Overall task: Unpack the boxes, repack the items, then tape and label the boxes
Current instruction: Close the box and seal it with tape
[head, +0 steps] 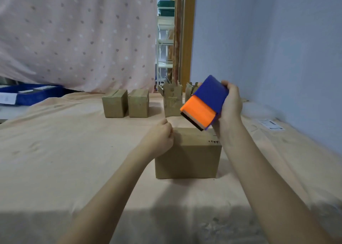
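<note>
Box [188,155]: closed, set on cloth [64,151] | left hand [159,138]: curled against its top edge, grasp unclear | right hand [231,103]: tape dispenser [203,103] gripped above it.

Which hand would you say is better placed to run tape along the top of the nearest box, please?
The right hand, probably: it already grips the blue and orange tape dispenser just above the closed box, while the left hand rests curled at the box's top left edge, steadying it.

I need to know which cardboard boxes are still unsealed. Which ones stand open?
The two far-right boxes, one left of the tape dispenser and one behind it: flaps up. The others are closed.
</note>
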A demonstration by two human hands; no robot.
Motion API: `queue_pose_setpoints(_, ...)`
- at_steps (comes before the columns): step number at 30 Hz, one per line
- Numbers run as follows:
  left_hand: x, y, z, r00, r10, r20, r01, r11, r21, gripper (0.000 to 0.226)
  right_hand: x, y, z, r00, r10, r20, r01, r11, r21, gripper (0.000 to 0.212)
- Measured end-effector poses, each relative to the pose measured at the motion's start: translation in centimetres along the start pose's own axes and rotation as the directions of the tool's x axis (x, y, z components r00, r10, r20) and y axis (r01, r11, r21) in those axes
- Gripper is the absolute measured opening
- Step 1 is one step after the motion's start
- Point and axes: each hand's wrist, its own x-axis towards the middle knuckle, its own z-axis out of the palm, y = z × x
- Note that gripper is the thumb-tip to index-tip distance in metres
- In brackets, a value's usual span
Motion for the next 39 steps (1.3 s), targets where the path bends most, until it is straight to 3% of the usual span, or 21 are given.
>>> queue_pose_setpoints(3,-0.2,0.1,-0.1,0.995,-0.095,-0.018,0.090,0.979,-0.185,0.031,-0.3,1.0,0.8,0.999,0.032,-0.034,-0.030,0.998,0.053,0.026)
queue_pose_setpoints(6,-0.5,0.4,-0.2,0.981,-0.190,-0.035,0.161,0.906,-0.392,0.041,-0.6,1.7,1.1,0.997,-0.022,-0.078,0.021,1.000,-0.011,0.043)
queue_pose_setpoints(10,-0.8,0.5,0.2,0.959,-0.275,-0.068,0.186,0.792,-0.581,0.052,-0.6,2.7,1.1,0.996,-0.036,-0.087,0.035,0.999,-0.007,0.062)
queue_pose_setpoints(15,-0.4,0.7,0.7,0.915,-0.401,-0.038,0.222,0.581,-0.783,0.068,-0.6,4.9,0.8,0.972,-0.164,-0.168,0.155,0.986,-0.063,0.066)
queue_pose_setpoints(22,-0.6,1.4,1.0,0.878,-0.464,-0.116,0.139,0.479,-0.867,0.070,-0.9,6.8,1.0,0.920,-0.256,-0.296,0.239,0.967,-0.093,0.064)
queue_pose_setpoints(28,0.2,1.9,-0.4,0.844,-0.536,-0.032,0.178,0.336,-0.925,0.044,-1.3,7.5,1.1,0.906,-0.307,-0.290,0.279,0.951,-0.135,0.066)
queue_pose_setpoints(33,0.3,2.0,-0.5,0.829,-0.556,-0.054,0.151,0.316,-0.937,0.031,-1.5,7.9,1.3,0.883,-0.364,-0.296,0.322,0.929,-0.181,0.070)
queue_pose_setpoints(39,0.5,1.8,-0.2,0.820,-0.566,-0.088,0.182,0.404,-0.897,0.033,-1.5,7.9,1.3,0.877,-0.374,-0.302,0.330,0.925,-0.188,0.069)
